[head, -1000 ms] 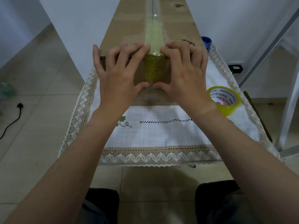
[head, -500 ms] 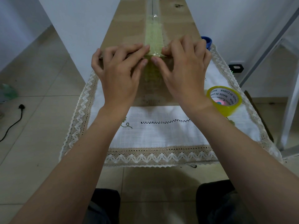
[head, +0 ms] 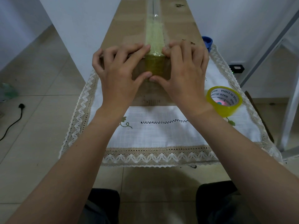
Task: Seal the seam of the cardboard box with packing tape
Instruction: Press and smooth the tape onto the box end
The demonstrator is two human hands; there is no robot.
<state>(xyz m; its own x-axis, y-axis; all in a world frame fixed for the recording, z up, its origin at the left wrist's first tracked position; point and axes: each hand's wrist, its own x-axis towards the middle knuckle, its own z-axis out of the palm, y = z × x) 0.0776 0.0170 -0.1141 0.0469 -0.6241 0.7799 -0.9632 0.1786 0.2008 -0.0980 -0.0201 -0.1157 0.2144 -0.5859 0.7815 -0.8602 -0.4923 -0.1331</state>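
Single head-worn wide-angle view, looking forward and steeply down. Close range: both bare forearms run up from the bottom corners to the hands, left hand and right hand, at frame centre. The bench under a white lace-edged cloth fills the middle, its near edge facing the camera. The long brown cardboard box recedes straight away to the top edge. Tiled floor and dark-clad knees show at the bottom. Edges bow from lens distortion.
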